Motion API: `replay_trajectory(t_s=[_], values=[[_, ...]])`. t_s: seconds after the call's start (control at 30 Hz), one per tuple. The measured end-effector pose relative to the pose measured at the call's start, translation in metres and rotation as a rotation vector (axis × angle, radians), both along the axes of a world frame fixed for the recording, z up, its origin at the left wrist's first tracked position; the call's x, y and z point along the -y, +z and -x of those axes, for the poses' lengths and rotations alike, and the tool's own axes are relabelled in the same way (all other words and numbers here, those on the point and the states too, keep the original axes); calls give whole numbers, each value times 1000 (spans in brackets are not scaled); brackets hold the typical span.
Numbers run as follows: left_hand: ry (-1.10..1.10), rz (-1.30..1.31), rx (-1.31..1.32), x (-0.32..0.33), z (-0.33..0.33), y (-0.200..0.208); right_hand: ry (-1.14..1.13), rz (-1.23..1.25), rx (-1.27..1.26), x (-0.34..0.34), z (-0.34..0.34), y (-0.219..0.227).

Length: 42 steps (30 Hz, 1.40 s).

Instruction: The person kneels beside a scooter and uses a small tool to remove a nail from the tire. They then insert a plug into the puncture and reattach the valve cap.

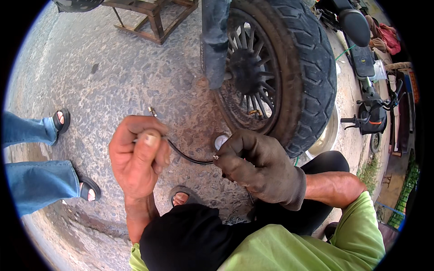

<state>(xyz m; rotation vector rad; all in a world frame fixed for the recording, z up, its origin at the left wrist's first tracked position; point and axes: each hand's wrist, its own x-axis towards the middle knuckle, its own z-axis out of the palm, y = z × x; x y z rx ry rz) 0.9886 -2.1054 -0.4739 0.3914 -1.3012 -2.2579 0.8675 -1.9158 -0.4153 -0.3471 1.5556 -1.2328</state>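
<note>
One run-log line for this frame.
left hand: pinches hose end | right hand: gloved, holds gauge | black hose between | wheel ahead

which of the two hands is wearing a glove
The right hand, gripping the round gauge by the wheel, wears a dirty dark glove. The left hand, pinching the black hose, is bare.

To my left stands a person in blue jeans (pixel 36 176) and black sandals (pixel 89 189) on the rough concrete ground (pixel 113 72). A rusty metal frame (pixel 151 18) sits at the top, and a parked scooter (pixel 368 67) stands far right, with some grass (pixel 370 169) just beside it.
</note>
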Motion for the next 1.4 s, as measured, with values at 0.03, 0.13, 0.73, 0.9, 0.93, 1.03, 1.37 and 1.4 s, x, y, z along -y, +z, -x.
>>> replay_trajectory(t_s=[0.03, 0.13, 0.73, 0.9, 0.93, 1.03, 1.37, 1.4], values=[[-82, -17, -3, -1, -3, 1, -3, -23, 38, 1, 1, 1], [-192, 221, 74, -10, 1, 7, -13, -56, 125, 4, 3, 3], [-286, 397, -83, -13, 10, -10, 12, 46, 171, 2, 5, 1], [-284, 275, -72, -17, 6, -10, 66, 38, 194, 1, 10, 4], [-291, 223, -64, -19, 5, -10, 68, 42, 199, 1, 10, 4], [-292, 165, -74, -23, 5, -12, 55, 70, 224, 1, 8, 1], [-232, 285, -93, -29, 7, -14, -1, 136, 230, 0, 0, -6], [-234, 274, -76, -30, 7, -13, -7, 150, 227, -1, -1, -8]])
